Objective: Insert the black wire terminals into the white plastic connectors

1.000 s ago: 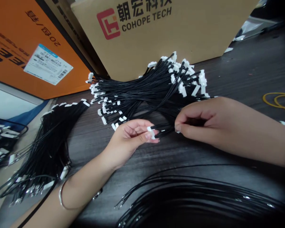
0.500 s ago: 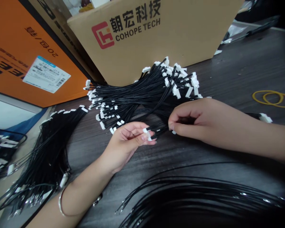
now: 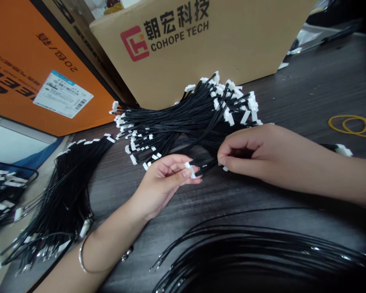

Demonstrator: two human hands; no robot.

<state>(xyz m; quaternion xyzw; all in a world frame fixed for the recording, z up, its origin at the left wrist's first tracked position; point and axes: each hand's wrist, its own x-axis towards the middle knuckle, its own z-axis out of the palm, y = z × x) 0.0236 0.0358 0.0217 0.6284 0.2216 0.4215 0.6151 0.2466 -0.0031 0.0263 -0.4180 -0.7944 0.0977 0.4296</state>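
Observation:
My left hand (image 3: 163, 183) is shut on a small white plastic connector (image 3: 190, 170) held between thumb and fingertips. My right hand (image 3: 244, 154) pinches thin black wires (image 3: 208, 163) close to the connector, and a small white piece (image 3: 225, 168) shows below its fingertips. Just behind both hands, a large bundle of black wires with white connectors (image 3: 183, 122) lies on the dark wood-grain table (image 3: 308, 101). My right fingers partly hide the wires they pinch. A metal bangle (image 3: 81, 254) circles my left wrist.
A second bundle of connector wires (image 3: 70, 191) lies left of my left arm, and a coil of black wires (image 3: 247, 252) lies at the bottom. Yellow rubber bands (image 3: 350, 124) sit at right. A cardboard box (image 3: 201, 44) and an orange box (image 3: 49, 61) stand behind.
The whole view has shifted slightly. My right hand has moved a little to the left, closer to my left hand, which still holds the white connector.

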